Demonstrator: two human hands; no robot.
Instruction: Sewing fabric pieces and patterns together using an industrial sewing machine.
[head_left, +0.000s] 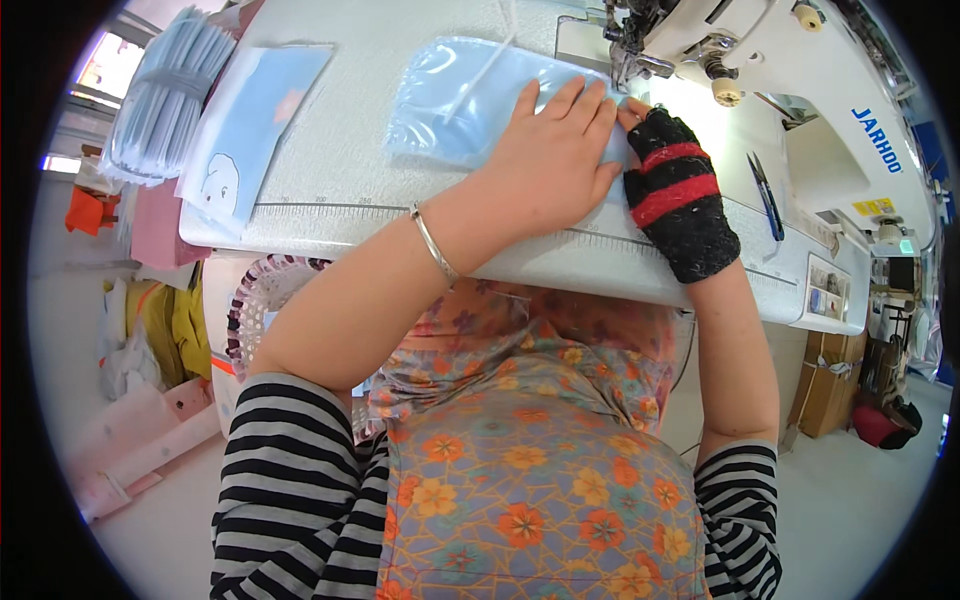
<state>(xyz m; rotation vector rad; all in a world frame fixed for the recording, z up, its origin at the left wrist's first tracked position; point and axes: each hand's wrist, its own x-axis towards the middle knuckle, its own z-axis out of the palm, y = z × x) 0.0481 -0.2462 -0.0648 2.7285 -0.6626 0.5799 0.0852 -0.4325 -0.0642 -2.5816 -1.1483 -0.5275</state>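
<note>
A light-blue plastic pouch (440, 105) with a clear, shiny surface lies on the sewing machine's bed. My left hand (555, 150) rests flat on it, fingers stretched toward the machine's needle area. My right hand (680, 190) wears a black fingerless glove with red stripes. Its bare fingertips close on the pouch's right edge, just below the presser foot (628, 75); the thumb is mostly hidden. A thin white strip (480, 75) lies across the pouch.
The white sewing machine (840, 130) stands at the right, with black thread snips (767, 195) beside it. To the left lie a printed blue-and-white pouch (245, 140) and a tied bundle of pouches (165, 100). A basket (250, 310) sits below the table edge.
</note>
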